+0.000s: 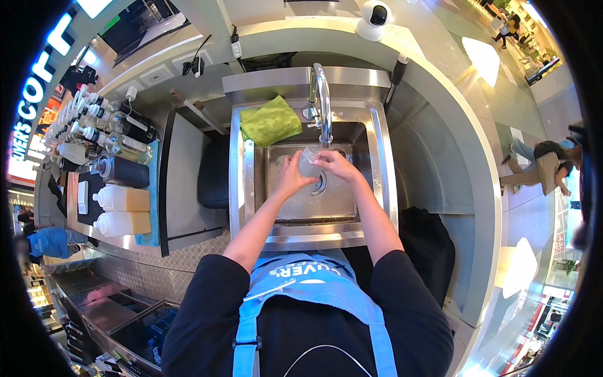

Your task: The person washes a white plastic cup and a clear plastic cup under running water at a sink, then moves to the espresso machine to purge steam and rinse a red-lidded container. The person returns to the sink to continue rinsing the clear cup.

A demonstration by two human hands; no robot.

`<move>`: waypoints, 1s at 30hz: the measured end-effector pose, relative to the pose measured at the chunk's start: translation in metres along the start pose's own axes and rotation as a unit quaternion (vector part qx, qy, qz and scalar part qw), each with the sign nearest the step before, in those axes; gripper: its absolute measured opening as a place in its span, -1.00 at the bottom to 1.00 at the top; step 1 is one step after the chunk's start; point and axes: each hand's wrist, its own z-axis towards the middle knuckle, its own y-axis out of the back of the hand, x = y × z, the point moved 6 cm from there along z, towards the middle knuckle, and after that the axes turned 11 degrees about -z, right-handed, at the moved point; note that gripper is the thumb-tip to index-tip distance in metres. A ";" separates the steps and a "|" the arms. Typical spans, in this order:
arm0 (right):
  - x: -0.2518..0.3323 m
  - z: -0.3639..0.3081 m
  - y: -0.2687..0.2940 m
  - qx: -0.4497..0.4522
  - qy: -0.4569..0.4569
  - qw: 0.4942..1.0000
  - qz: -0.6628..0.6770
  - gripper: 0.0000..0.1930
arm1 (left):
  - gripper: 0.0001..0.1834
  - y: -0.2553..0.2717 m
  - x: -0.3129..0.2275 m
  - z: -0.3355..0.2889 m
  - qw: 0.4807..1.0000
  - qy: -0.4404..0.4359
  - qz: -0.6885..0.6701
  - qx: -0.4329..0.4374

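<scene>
Over the basin of a steel sink (pixel 237 188), my two hands hold a small clear container (pixel 307 164), either a cup or a jar, tilted under the tap. My left hand (pixel 293 178) is wrapped around its side. The fingers of my right hand (pixel 339 166) are closed at its rim. A curved chrome faucet (pixel 325 103) rises from the back of the sink, its spout end just above the container. Whether water is running is hard to see. Below my right hand, part of the round drain (pixel 320 185) shows.
A green cloth (pixel 271 121) lies over the sink's back left corner. To the left, a counter holds pump bottles (pixel 132 149) and pale yellow plastic bottles (pixel 124 223). A white camera (pixel 374 20) stands on the curved ledge behind. A black bag-like shape (pixel 427 251) is at the right.
</scene>
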 end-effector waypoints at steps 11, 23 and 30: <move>0.004 -0.009 0.002 -0.099 0.053 0.993 0.022 -0.88 | 0.04 0.000 -0.010 -0.006 0.994 -0.049 -0.072 -0.060; 0.021 -0.061 0.005 -0.234 0.159 0.948 -0.148 -0.87 | -0.34 -0.030 0.050 -0.017 0.696 0.505 -0.508 -0.044; 0.007 -0.046 0.017 -0.142 0.062 0.985 0.072 -0.89 | -0.16 -0.013 0.054 -0.007 0.915 0.313 -0.256 0.005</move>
